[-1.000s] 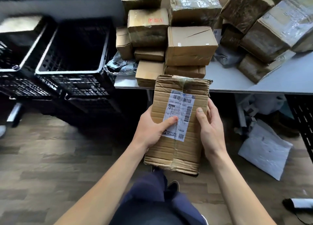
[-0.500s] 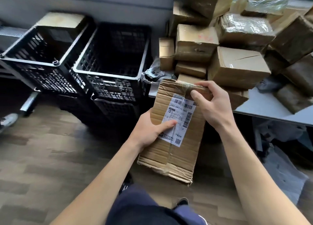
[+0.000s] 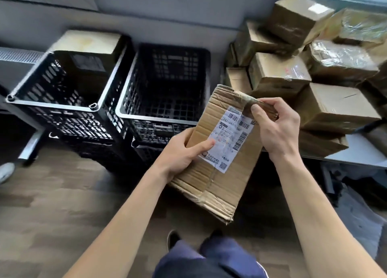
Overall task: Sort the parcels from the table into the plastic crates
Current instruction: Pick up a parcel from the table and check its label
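Note:
A flat, crumpled cardboard parcel [image 3: 217, 177] with a white shipping label hangs in front of me, tilted. My left hand [image 3: 184, 152] grips its left edge, thumb lying on the label. My right hand [image 3: 276, 127] pinches its taped top right corner. Behind the parcel stand two black plastic crates: the right crate [image 3: 159, 114] shows only its grid floor, the left crate [image 3: 62, 102] holds a large brown box [image 3: 88, 55]. Several more cardboard parcels [image 3: 333, 108] are piled on the white table [image 3: 364, 152] to the right.
The crates sit on lower black crates [image 3: 94, 150] against the grey wall. A wood-look floor spreads below. My legs and a dark shoe [image 3: 172, 239] show at the bottom. Someone's white shoe [image 3: 6, 171] is at the far left. Dark clutter lies under the table.
The view has swung left, bringing the crates toward the centre. The parcel has moved closer to the right crate. My right hand went from the parcel's right side to its top corner.

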Motion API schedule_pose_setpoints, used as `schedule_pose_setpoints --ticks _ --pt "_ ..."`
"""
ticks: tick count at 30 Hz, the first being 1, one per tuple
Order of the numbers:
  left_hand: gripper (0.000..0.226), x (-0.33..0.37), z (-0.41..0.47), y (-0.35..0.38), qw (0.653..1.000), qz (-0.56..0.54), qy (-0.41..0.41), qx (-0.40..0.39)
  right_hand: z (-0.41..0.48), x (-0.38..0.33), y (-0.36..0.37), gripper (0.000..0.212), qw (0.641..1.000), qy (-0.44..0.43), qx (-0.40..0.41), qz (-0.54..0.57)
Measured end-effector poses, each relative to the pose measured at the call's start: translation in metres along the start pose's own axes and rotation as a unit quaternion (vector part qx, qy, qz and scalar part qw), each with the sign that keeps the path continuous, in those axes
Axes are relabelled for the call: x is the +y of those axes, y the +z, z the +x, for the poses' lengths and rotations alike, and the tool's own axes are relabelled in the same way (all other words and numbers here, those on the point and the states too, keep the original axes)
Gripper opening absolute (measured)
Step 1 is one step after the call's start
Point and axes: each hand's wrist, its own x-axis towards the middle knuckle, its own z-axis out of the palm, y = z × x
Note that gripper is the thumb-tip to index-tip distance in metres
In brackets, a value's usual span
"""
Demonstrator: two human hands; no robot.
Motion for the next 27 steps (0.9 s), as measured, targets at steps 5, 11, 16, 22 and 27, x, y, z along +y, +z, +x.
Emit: schedule_pose_setpoints --ticks 5,11,16,22,27 --pt "0.047 0.012 0.040 -0.047 0.997 -0.016 0.006 0.073 0.042 -0.006 0.031 0.006 0.994 0.005 0.096 0.049" --pt "0.090 0.039 0.100 -0.088 0.977 -0.063 0.009 0.203 0.113 -0.005 0.085 0.004 0.970 0.042 0.199 0.134" --pt "0.055 0.066 0.134 -0.106 0.981 -0.081 -0.009 0.177 0.156 -0.013 0.133 0.003 0.964 0.066 0.195 0.170" --pt "0.032 0.079 0.173 -0.146 0.963 -0.111 -0.001 0.246 0.178 -0.017 0.185 0.008 0.979 0.098 0.117 0.134" --pt "0.025 0.080 0.199 -0.210 0.955 -0.105 0.012 0.278 0.188 -0.028 0.237 0.025 0.990 0.104 0.064 0.071"
